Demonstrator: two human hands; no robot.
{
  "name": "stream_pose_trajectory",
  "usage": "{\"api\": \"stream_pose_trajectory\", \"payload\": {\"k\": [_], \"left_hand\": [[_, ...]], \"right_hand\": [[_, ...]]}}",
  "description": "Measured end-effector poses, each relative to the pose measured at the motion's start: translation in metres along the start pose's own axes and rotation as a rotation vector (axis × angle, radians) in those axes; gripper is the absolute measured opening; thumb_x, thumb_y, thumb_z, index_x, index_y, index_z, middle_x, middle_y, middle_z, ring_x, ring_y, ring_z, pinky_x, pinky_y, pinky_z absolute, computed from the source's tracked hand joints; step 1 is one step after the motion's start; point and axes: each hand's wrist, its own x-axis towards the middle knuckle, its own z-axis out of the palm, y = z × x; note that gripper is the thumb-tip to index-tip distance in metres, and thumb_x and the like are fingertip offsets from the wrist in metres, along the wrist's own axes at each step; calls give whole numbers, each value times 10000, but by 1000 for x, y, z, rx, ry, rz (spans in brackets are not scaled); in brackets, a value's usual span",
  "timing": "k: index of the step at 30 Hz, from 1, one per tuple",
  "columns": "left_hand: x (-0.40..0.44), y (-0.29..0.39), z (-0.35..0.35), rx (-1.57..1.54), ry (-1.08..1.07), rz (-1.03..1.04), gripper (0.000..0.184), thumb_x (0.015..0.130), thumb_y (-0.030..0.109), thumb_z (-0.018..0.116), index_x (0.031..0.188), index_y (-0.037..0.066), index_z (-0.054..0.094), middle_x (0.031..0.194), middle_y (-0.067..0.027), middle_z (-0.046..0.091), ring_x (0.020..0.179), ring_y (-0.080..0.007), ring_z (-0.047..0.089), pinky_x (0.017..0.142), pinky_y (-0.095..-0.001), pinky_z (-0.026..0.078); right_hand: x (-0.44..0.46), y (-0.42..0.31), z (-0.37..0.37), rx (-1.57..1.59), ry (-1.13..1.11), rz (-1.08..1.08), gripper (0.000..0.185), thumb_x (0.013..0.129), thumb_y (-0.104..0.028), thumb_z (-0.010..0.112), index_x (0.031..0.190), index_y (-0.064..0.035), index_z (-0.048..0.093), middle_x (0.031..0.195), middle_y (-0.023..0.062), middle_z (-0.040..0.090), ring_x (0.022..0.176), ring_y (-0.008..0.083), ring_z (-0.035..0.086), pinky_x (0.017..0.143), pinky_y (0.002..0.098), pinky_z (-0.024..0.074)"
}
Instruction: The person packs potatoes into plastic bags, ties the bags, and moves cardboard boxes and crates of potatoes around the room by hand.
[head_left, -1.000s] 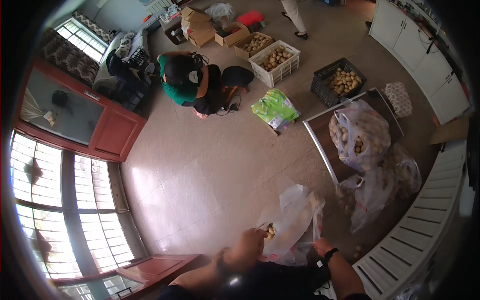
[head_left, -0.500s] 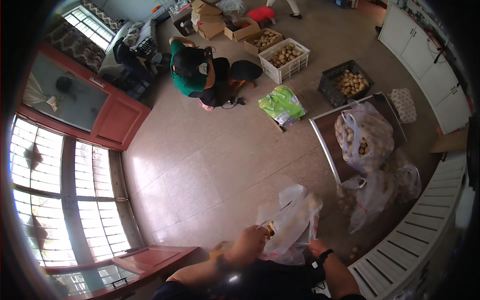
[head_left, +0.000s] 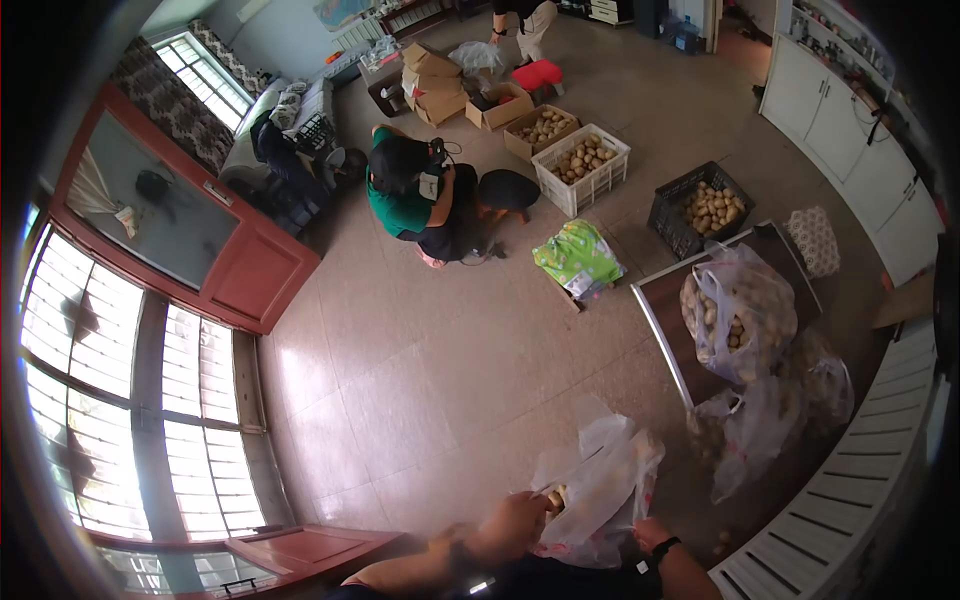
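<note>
Close in front of me is a thin, whitish plastic bag (head_left: 605, 470), with a few potatoes (head_left: 556, 499) showing at its left opening. My left hand (head_left: 514, 522) is closed on the bag's left edge, right beside those potatoes. On the other side, my right hand (head_left: 653, 534), with a dark band at the wrist, pinches the bag's right edge. The bag's lower part is partly hidden by my hands and body.
Bulging potato bags (head_left: 738, 310) rest on and beside a brown board (head_left: 662, 315) at right. Farther off are a black crate (head_left: 668, 232), a white crate (head_left: 575, 200), a green patterned bundle (head_left: 578, 255) and a crouching person (head_left: 405, 200). A slatted white radiator (head_left: 830, 480) borders the right.
My view has tilted upward, so the room sits lower in the picture and another person at the back shows more. Both hands keep hold of the bag, with little visible movement.
</note>
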Motion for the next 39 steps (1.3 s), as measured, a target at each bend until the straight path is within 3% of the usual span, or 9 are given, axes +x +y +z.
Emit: {"api": "stream_pose_trajectory", "payload": {"k": [12,13,15,18,21,24,30,32,39], "left_hand": [[4,3,11,-1,-13,-73,507,734,411,673,989,-16,573,910,-166,604,879,-310,593,783,-384,471],[4,4,13,-462,2,-323,514,743,427,669,984,-16,573,906,-169,604,878,-312,593,784,-385,471],[5,5,15,-922,17,-571,520,751,443,664,979,-16,574,902,-171,604,878,-314,594,785,-387,471],[7,9,10,-902,13,-601,542,749,467,673,968,-19,574,894,-177,607,877,-319,595,791,-388,470],[6,5,11,-39,16,-92,567,734,476,686,970,-27,573,892,-184,610,880,-321,598,794,-389,472],[9,8,12,-941,35,-634,589,709,485,703,966,-29,571,884,-185,611,871,-321,600,786,-388,474],[7,-2,19,-806,57,-490,562,709,454,711,959,-29,569,879,-182,611,858,-320,598,786,-385,473],[6,-2,14,-56,46,-115,531,709,422,708,961,-24,567,889,-176,610,867,-318,595,787,-384,471],[3,-3,11,-22,47,-33,465,704,345,700,965,-15,562,899,-159,595,869,-320,579,773,-399,461]], "right_hand": [[13,3,-10,-79,3,-6,227,828,-252,498,678,-86,530,509,14,459,351,128,403,328,280,306],[12,3,-10,-57,-3,7,234,830,-254,498,671,-85,529,505,19,462,344,134,396,324,291,291],[12,1,-9,-34,-9,21,242,833,-255,497,664,-84,527,501,24,465,337,139,389,319,302,276],[9,-1,-7,5,-9,7,217,821,-240,493,665,-91,515,508,12,453,348,130,389,326,282,289],[10,0,-8,-42,-11,16,200,818,-226,491,674,-90,518,511,12,451,345,127,380,325,278,282],[16,5,-8,-35,8,15,183,814,-208,489,679,-88,518,510,14,448,346,125,380,326,273,281],[11,1,-9,-55,14,34,184,810,-203,483,672,-84,509,501,16,440,344,122,383,321,273,275],[6,-3,-10,-49,8,27,196,813,-213,480,665,-89,508,489,9,428,334,120,374,315,279,271],[4,-5,-7,20,25,-6,209,818,-227,488,654,-98,510,480,0,427,325,118,364,308,289,266]]}}
